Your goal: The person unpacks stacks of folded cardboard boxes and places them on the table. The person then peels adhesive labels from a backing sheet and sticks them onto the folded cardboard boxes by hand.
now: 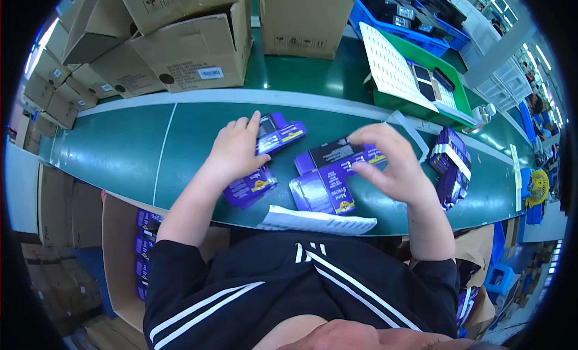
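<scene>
Across the green worktop lie flattened purple and black cartons. My left hand (pixel 236 146) rests with fingers stretched over a purple carton (pixel 283 137), its thumb held apart. Below that thumb, another purple carton piece (pixel 251 186) sticks out toward me. My right hand (pixel 394 160) curves over the right end of an unfolded purple carton (pixel 322 184), thumb and fingers apart in a C shape. I cannot tell whether its fingertips touch the carton. White paper sheets (pixel 319 222) lie along the near edge of the worktop.
A bundle of flat purple cartons with a white band (pixel 451 158) lies at the right. Behind it stands a green bin (pixel 460 103) holding a white sheet and a phone. Brown cardboard boxes (pixel 195 55) line the back left. Below the worktop, a cardboard box (pixel 117 253) holds purple cartons.
</scene>
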`<state>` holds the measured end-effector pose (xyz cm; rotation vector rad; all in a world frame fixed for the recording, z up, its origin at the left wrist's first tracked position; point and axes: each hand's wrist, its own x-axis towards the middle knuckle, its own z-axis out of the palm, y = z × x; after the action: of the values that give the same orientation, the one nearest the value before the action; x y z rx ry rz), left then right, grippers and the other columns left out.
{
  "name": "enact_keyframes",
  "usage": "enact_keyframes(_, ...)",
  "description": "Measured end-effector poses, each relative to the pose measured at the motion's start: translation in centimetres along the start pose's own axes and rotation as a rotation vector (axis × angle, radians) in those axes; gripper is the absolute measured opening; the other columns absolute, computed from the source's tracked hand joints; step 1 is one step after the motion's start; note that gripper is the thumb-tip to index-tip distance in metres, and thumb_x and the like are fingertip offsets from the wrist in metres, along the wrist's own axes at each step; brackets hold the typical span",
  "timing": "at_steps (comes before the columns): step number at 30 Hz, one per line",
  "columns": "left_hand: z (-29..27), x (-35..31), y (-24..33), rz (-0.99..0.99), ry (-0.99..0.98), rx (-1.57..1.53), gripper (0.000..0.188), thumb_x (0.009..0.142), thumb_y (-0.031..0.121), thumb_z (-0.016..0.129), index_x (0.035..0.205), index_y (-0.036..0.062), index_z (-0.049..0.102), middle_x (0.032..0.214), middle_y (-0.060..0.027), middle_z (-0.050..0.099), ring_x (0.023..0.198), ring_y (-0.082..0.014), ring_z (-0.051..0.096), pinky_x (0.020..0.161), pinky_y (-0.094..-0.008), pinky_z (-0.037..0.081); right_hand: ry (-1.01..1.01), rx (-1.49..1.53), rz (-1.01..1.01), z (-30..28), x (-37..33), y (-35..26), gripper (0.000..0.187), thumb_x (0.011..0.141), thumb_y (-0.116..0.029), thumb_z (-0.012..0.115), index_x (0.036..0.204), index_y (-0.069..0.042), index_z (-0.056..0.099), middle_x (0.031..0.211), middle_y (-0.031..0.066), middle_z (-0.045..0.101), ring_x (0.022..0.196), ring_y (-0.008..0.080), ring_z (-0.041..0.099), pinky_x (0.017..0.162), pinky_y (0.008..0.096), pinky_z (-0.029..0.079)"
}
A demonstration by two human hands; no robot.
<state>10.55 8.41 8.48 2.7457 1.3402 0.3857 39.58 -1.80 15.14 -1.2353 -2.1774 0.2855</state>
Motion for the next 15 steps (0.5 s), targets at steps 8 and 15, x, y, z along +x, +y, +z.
enact_keyframes(8,-4.0,-4.6,5.1,0.342,-0.295,-0.847,0.038,0.076,0.019,0.078,0.109,0.0023,0.068,0.102,-0.0105,0.067,0.087,-0.0260,0.060,0.082,-0.0354,0.048,-0.209,0.050,0.003,2.4,-4.1,-3.9,0.030,0.078,-0.013,0.074,0.105,-0.006,0.066,0.100,0.0088,0.062,0.093,0.0264,0.059,0.086,0.0361,0.048)
enact_keyframes(15,-2.5,-5.7,6.6,0.302,-0.278,-0.694,0.009,0.081,0.013,0.072,0.081,0.0052,0.068,0.082,-0.0059,0.067,0.076,-0.0209,0.061,0.070,-0.0314,0.047,-0.247,-0.084,0.031,4.6,-7.5,-5.0,0.022,0.076,-0.009,0.075,0.097,-0.006,0.067,0.094,0.0066,0.061,0.085,0.0237,0.058,0.080,0.0340,0.048)
